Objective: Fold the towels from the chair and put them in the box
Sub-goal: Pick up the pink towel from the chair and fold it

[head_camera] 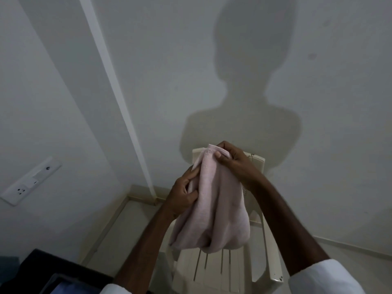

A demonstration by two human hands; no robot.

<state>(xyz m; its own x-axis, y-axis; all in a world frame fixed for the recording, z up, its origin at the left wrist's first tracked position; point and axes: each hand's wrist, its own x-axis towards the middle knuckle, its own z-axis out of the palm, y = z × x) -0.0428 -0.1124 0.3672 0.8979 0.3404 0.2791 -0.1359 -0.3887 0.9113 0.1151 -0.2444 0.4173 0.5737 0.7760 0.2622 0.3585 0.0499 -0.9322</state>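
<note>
A pale pink towel hangs bunched in the air above the white plastic chair. My right hand pinches its top edge, up near the chair's backrest. Lower and to the left, my left hand grips the towel's left side. The towel's bottom droops just over the slatted seat. At the bottom left a dark box shows only its corner, with something blue inside it. No other towels can be seen on the chair.
The chair stands against a white wall, close to a room corner with a white conduit strip. A switch and socket plate is on the left wall. Pale floor lies on both sides of the chair.
</note>
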